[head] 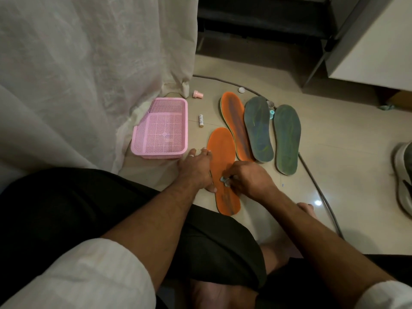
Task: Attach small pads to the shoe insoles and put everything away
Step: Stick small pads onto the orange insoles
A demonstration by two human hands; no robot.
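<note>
Head | pink basket [142,139] holds nothing | left hand [196,168] flat on orange insole [223,152] | right hand [247,177] pinches pad [224,179]

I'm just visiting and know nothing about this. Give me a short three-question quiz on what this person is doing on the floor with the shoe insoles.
1. How many insoles lie on the floor, and in which colours?
2. True or false: the pink perforated plastic basket holds an insole.
3. Which hand pinches the small pale pad: A left, B right?

Key
1. Four: two orange, two dark grey-green. The near orange foam insole is the one being worked on.
2. False; all four lie on the floor beside it.
3. B. The right hand pinches the pad against the near orange insole, while the left hand rests flat on its edge.
</note>
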